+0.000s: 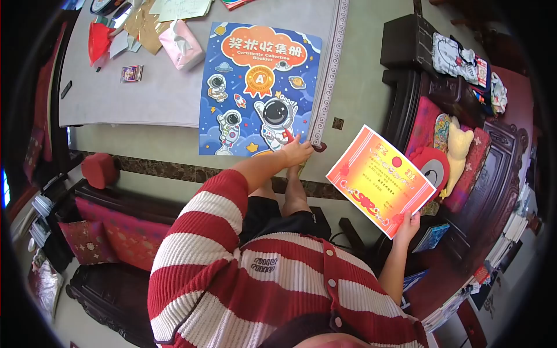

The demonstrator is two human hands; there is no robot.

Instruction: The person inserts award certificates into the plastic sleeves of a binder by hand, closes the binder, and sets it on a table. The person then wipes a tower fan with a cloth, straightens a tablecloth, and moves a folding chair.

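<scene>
A blue booklet [243, 75] with cartoon astronauts, titled "Certificate Collection Booklet", lies partly on the table and overhangs its near edge. My left hand [297, 152] is closed on the booklet's lower right corner; some of its fingers are hidden. Off to the right, my right hand [408, 225] grips an orange and yellow certificate [380, 180] by its lower right corner. The certificate is tilted, printed side up, apart from the booklet and held in the air beside the table.
On the table [156, 98] are a pink tissue pack [181, 45], a small card box [131, 73], a red item [100, 42] and papers [180, 8]. A red stool [100, 170] and dark wooden seats with red cushions [87, 242] stand around. A yellow plush toy [458, 153] sits at right.
</scene>
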